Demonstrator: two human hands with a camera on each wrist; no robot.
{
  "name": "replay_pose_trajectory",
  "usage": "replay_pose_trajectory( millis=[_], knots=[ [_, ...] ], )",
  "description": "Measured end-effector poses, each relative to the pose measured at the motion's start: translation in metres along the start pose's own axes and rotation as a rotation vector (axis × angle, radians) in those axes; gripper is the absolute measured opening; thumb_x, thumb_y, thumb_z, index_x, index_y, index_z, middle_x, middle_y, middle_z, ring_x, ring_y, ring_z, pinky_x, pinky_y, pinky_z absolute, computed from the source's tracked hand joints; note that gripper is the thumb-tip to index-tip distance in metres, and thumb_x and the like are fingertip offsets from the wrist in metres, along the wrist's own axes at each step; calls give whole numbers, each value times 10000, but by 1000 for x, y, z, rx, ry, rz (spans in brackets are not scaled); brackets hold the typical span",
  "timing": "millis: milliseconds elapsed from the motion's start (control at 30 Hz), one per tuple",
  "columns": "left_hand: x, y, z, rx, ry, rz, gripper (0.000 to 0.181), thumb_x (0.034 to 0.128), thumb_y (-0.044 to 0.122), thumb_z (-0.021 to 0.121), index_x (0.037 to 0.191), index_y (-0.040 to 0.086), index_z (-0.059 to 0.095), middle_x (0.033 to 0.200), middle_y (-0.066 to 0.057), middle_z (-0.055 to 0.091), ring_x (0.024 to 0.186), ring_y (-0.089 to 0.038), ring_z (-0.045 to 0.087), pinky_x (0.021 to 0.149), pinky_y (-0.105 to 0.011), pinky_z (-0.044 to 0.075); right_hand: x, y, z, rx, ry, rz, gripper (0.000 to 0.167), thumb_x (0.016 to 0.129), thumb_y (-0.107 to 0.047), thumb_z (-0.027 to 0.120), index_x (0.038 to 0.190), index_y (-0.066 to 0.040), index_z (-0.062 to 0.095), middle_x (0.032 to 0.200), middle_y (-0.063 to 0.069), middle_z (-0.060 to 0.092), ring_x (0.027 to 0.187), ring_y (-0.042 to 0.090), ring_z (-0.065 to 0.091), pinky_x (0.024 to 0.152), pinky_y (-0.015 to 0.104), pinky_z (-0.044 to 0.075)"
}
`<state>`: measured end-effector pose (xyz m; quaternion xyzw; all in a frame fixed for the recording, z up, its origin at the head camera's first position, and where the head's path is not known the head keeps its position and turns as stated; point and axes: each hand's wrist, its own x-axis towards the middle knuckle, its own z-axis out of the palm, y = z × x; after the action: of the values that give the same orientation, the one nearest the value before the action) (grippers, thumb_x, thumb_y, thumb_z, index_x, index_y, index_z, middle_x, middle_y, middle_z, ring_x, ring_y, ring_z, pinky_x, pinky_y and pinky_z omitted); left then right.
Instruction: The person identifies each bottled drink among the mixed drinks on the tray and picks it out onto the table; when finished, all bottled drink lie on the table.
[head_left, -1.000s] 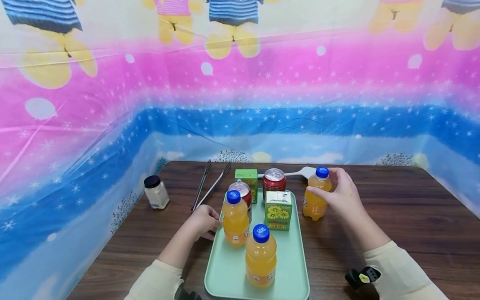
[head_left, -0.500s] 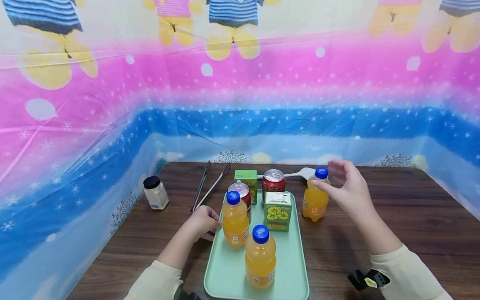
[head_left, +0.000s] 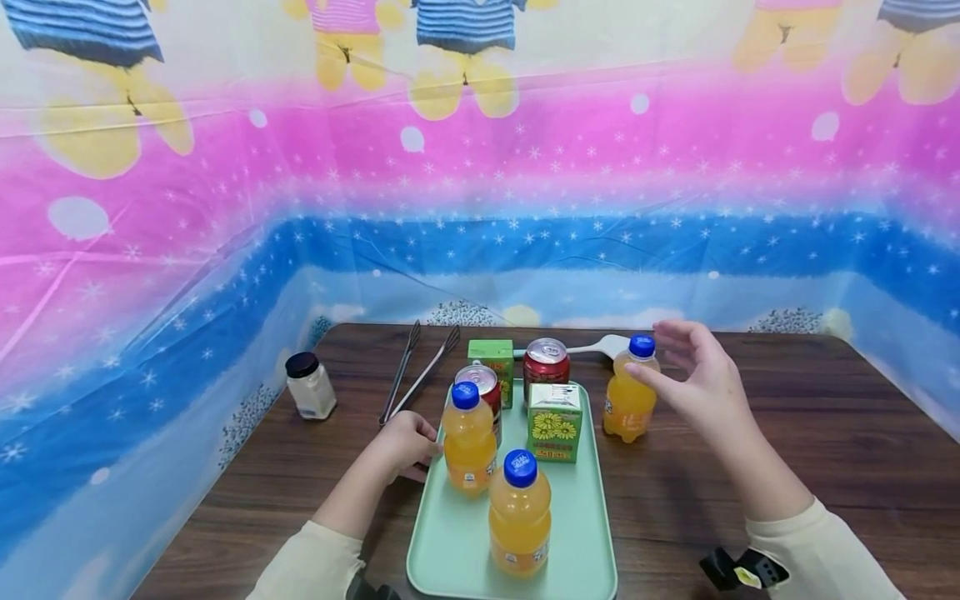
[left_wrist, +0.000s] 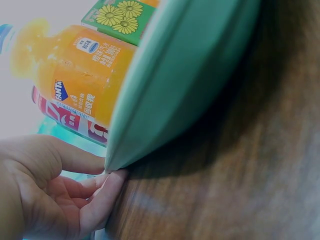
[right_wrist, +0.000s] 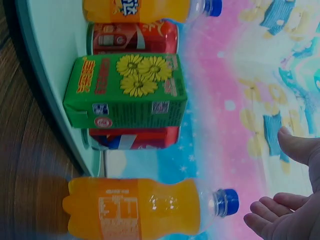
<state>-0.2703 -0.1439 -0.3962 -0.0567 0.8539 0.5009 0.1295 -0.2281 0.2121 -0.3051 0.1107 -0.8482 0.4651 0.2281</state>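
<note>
My left hand point(head_left: 408, 444) pinches the left rim of the light green tray point(head_left: 581, 533) between thumb and fingers, as the left wrist view shows. On that tray stand two orange soda bottles point(head_left: 520, 521) with blue caps, two red cans point(head_left: 546, 363) and two green drink cartons point(head_left: 555, 421), all upright. A third orange soda bottle point(head_left: 630, 396) stands on the table, just right of the tray. My right hand point(head_left: 701, 375) is beside its cap with fingers spread. In the right wrist view, a gap shows between that hand point(right_wrist: 292, 195) and the bottle point(right_wrist: 150, 207).
Metal tongs point(head_left: 420, 375) lie behind my left hand. A jar point(head_left: 311, 387) with a black lid stands at the table's left. A white spatula point(head_left: 611, 345) lies behind the cans. Patterned cloth point(head_left: 525, 242) hangs behind the wooden table point(head_left: 787, 433).
My right hand has let go of the bottle right of the tray and moved slightly right, its fingers spreading. That bottle stays in place. My left hand keeps its hold on the tray.
</note>
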Motion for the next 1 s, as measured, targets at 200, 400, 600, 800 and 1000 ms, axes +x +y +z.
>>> replay_pose_trajectory(
  millis=[200,400,600,800,1000],
  knots=[
    [0,0,-1,2,0,-6,141,837,-19,657,929,-43,553,874,-162,561,706,-258,601,569,-389,570,-9,-9,5,30,-23,-64,610,802,-279,752,1276,-26,464,1270,128,537,1151,291,530,938,401,450],
    [0,0,-1,1,-4,-2,133,837,-20,653,921,-47,553,860,-162,563,696,-253,603,561,-387,569,-19,-19,11,106,-61,-115,568,789,-182,768,1265,-54,485,1251,51,548,1159,230,520,915,176,439],
    [0,0,-1,-2,7,5,135,828,-26,655,917,-48,555,861,-162,563,690,-254,603,555,-388,568,-29,-28,16,206,-138,-148,549,788,-85,756,1270,-77,493,1255,31,545,1145,236,536,836,213,500],
    [1,-1,-1,6,8,6,132,832,-24,648,919,-48,552,858,-162,569,685,-249,607,550,-383,568,-40,-30,23,221,-184,-194,574,756,-36,772,1260,-71,499,1245,22,550,1155,193,530,885,241,480],
    [0,-1,0,5,4,16,130,835,-24,648,915,-48,548,858,-165,564,688,-252,607,556,-388,568,-51,-30,28,172,-211,-237,574,750,-59,783,1252,-88,507,1240,-25,553,1155,158,517,925,295,465]
  ],
)
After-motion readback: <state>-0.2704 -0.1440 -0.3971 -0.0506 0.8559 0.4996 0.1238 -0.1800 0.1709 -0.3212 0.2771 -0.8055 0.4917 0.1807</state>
